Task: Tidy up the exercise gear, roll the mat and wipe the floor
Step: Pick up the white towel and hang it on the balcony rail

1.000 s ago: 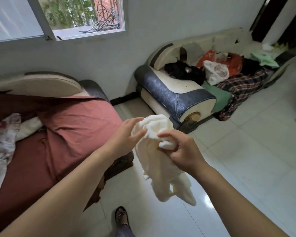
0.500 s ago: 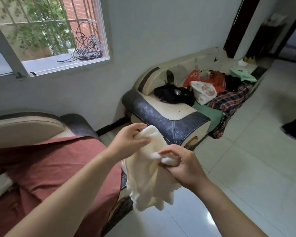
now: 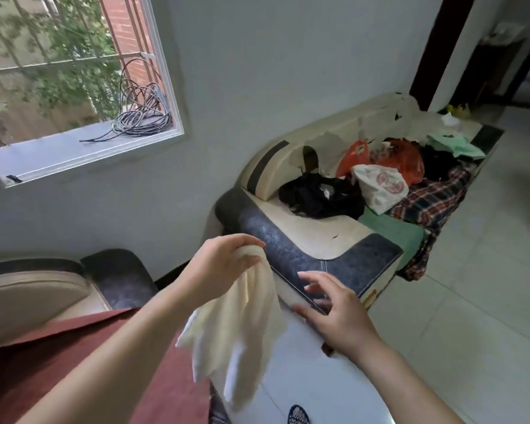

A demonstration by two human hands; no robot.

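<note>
A cream-white cloth hangs in the air over the floor, between two sofas. My left hand pinches its top end, and the rest droops down toward the tiles. My right hand is just to the right of the cloth, fingers spread and holding nothing. No mat or exercise gear shows in this view.
A sofa with a red-brown cover is at lower left. A cream and dark blue sofa ahead carries a black bag, plastic bags and a plaid cloth. White tiled floor spreads to the right. A foot in a sandal shows below.
My right hand has let go of the cloth and opened beside it. The cloth now hangs from my left hand alone. The view has tilted upward.
</note>
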